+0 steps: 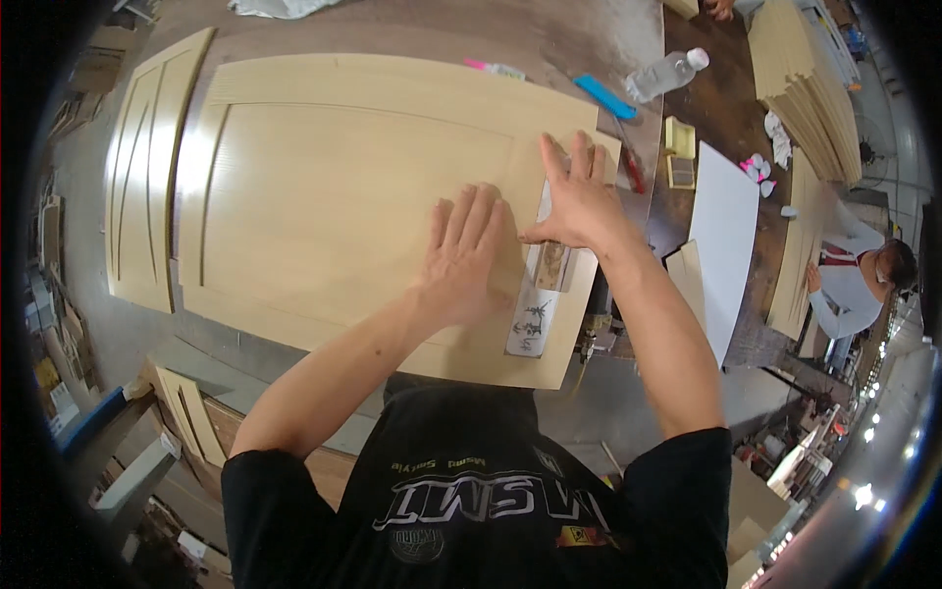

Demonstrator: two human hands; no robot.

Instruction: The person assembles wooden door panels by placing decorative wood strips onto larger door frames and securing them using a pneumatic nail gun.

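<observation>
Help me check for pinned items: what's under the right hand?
A pale strip on the panel runs under the right hand; its lower end shows. What lies directly beneath the hand is covered.

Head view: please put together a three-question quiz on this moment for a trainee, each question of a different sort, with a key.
1. Which hand spreads across the pale decorated strip?
2. True or false: the left hand lies on the large cream panel with its fingers extended.
3. Where is the clear bottle? A: on the cream panel. B: beyond the panel's far edge. C: in the left hand.

Key: 1. The right hand. 2. True. 3. B.
</observation>
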